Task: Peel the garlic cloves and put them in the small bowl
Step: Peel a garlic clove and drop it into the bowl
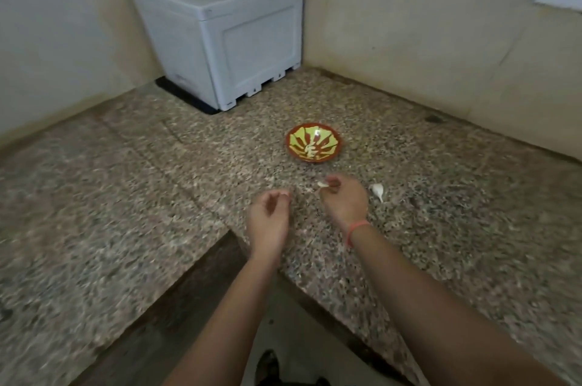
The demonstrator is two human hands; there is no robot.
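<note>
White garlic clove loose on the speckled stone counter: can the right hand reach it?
Probably yes: the loose white garlic clove lies beside the right hand, speckled stone counter between, though its fingers pinch another clove.

Both forearms reach forward, bare. Left hand palm turned inward, fingers curled, tips meeting thumb; unclear if pinching anything. Right hand near it, not touching, knuckles up, fingertips pinching a garlic clove.
</note>
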